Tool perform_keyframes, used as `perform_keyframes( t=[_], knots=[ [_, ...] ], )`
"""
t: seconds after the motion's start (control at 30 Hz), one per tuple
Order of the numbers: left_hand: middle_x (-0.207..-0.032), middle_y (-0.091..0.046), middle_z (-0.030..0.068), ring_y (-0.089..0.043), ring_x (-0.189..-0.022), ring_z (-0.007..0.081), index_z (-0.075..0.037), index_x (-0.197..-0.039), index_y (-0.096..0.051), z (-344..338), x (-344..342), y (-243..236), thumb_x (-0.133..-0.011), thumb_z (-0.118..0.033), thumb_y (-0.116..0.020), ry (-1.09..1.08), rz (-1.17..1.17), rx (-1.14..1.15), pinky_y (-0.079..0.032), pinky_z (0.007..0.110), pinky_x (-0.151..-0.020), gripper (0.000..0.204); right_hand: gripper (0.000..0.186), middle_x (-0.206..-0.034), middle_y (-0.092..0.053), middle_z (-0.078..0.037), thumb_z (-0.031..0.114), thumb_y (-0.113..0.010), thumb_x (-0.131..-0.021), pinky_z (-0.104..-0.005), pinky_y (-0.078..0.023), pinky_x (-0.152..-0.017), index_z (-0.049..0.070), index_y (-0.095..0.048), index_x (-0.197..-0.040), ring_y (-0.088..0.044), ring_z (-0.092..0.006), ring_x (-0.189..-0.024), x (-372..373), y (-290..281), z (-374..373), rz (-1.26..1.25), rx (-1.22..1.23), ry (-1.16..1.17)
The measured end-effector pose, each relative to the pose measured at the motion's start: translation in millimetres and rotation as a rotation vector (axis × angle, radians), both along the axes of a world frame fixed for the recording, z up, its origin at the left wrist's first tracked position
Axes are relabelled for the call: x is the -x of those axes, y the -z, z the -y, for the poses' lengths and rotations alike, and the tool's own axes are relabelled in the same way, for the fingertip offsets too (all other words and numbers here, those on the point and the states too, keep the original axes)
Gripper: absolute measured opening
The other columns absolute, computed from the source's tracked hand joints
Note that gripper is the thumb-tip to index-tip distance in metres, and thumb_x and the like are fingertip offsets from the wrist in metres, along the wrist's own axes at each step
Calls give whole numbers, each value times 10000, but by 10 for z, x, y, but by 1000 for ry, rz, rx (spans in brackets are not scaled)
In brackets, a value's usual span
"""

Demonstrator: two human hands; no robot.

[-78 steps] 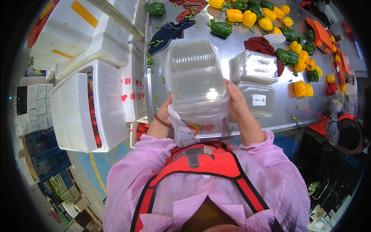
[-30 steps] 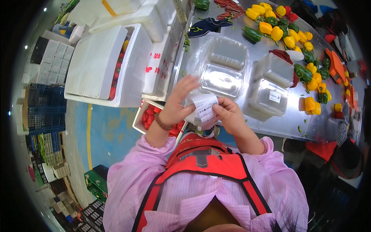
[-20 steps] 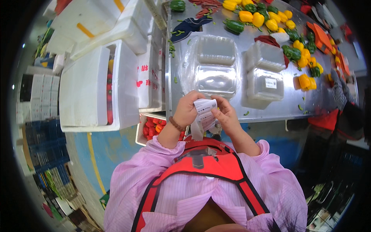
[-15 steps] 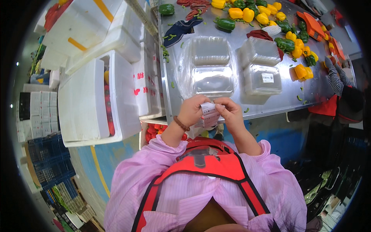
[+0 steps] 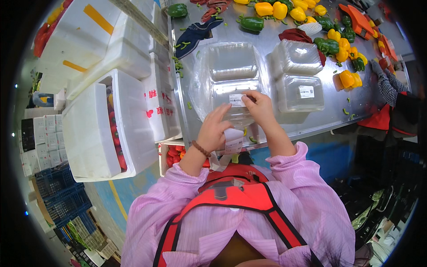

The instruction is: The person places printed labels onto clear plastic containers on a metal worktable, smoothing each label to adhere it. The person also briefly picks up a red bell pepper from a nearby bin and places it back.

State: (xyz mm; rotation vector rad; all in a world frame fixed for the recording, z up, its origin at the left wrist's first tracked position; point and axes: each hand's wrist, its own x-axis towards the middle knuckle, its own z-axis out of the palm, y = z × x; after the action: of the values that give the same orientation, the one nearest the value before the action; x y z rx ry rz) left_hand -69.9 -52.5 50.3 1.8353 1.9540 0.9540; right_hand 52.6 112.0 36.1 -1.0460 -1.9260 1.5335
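A white printed label point(image 5: 236, 100) lies on the lid of the nearer clear plastic box point(image 5: 222, 89). My right hand point(image 5: 261, 110) has thumb and forefinger together at the label's right edge. Just left of it, my left hand point(image 5: 213, 129) reaches toward the box's front edge, fingers stretched. A strip of labels point(image 5: 234, 143) hangs from this hand near the thumb; the exact grip is partly hidden. Behind the labelled box sits a second clear box stack point(image 5: 233, 60), with loose clear film point(image 5: 199, 84) around both. To the right, another stacked box point(image 5: 301, 91) carries a label.
Yellow peppers point(image 5: 280, 10) and green peppers point(image 5: 251, 23) lie along the table's far side. White foam boxes point(image 5: 140, 129) stand left, and a crate of red peppers point(image 5: 173, 153) is below the table edge. A co-worker's checked sleeve point(image 5: 388, 89) is at right.
Both hands have moved forward from the table edge to the nearer box. A label that was on the strip between my hands is now on the lid, and the strip stays with my left hand.
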Motion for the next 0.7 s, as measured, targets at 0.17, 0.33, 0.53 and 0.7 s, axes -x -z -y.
perform_keyframes(
  t=[0.17,0.33,0.53,0.7],
  knots=[
    [-1371,-484,189,-422,-1296,391,-73,-836,-690,-239,16,134,-691,-39,-639,0,-89,98,-357,462,-1053,157,242,-843,-689,-153,169,-680,-815,-375,-517,-703,19,-687,-1005,-654,-287,-743,94,111,-44,183,-253,-52],
    [-1407,-436,229,-387,-1324,401,-52,-819,-703,-112,35,94,-708,-23,-647,-137,-12,145,-342,449,-1072,128,342,-1072,-649,-159,212,-670,-822,-418,-483,-835,14,-639,-1100,-601,-326,-991,-300,11,-95,310,-542,45],
    [-1523,-207,307,-290,-1404,395,-74,-802,-728,128,-151,183,-741,-133,-754,-396,564,273,-273,400,-1120,89,505,-1293,-526,-222,193,-680,-796,-437,-383,-1027,-56,-542,-1213,-473,-394,-1201,-792,340,100,310,-514,-67],
    [-1532,-165,315,-226,-1423,417,-80,-808,-736,108,-184,57,-733,-132,-759,-402,443,193,-238,428,-1136,94,604,-1356,-470,-230,178,-678,-783,-441,-356,-1063,-76,-466,-1288,-443,-401,-1237,-767,66,205,350,-583,-90]
  ],
)
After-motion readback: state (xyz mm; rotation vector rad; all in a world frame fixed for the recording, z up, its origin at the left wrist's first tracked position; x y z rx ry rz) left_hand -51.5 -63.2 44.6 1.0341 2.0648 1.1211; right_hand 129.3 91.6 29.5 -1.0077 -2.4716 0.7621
